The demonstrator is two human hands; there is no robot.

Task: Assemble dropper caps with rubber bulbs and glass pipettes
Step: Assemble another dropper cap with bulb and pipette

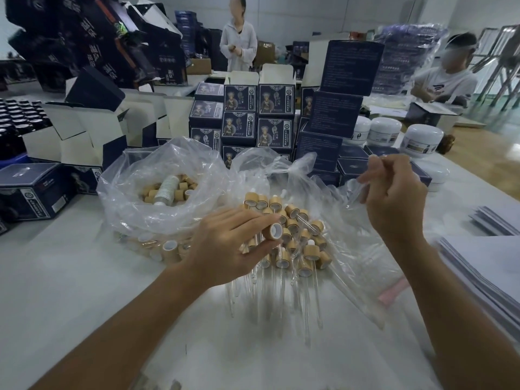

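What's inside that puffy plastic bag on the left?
The plastic bag holds wooden caps around a white bundle. The crumpled plastic hides whatever lies deeper.

Head-worn wide view, facing forward and down, close over table (pixel 70 291)

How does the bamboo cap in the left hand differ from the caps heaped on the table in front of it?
The held cap sits between the left hand's thumb and fingers, raised above the heap; the heaped caps lie loose on the table. The held cap's open white-lined mouth shows no pipette; many heaped caps have a glass pipette sticking out, and some show a white bulb. Both have the same tan bamboo-look collar.
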